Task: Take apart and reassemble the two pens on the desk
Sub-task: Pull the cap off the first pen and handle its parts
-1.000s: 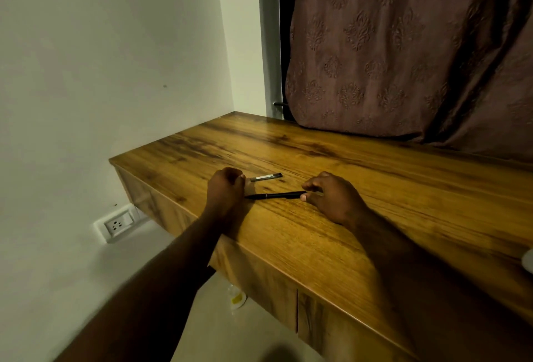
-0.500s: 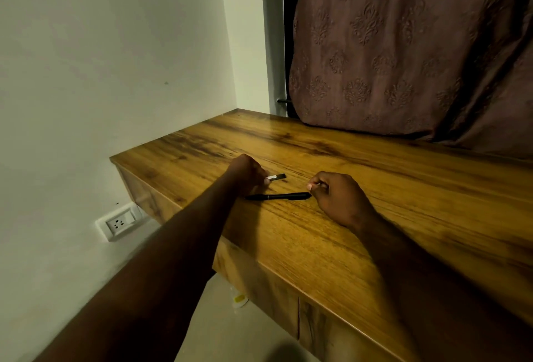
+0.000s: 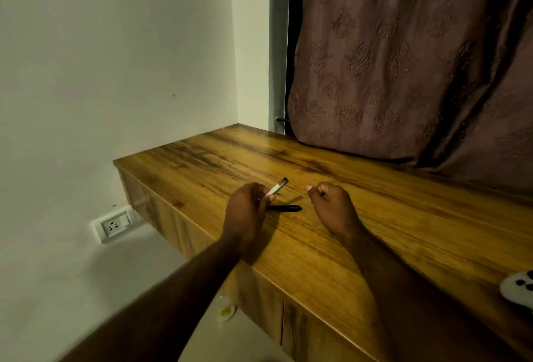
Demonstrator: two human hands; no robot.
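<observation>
Two pens: my left grip (image 3: 247,211) pinches the white pen (image 3: 277,188), its far end angled toward my curled, empty right grip (image 3: 331,203); the black pen (image 3: 285,208) lies crosswise on the tabletop (image 3: 389,226) between both.

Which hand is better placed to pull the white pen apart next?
Right, probably. The left hand grips the white pen by its near end, so the far end sticks out. The right hand appears empty and sits close to that end.

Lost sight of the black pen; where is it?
Head view: the black pen lies on the desk between the right hand and the left hand, which holds the white pen.
</observation>
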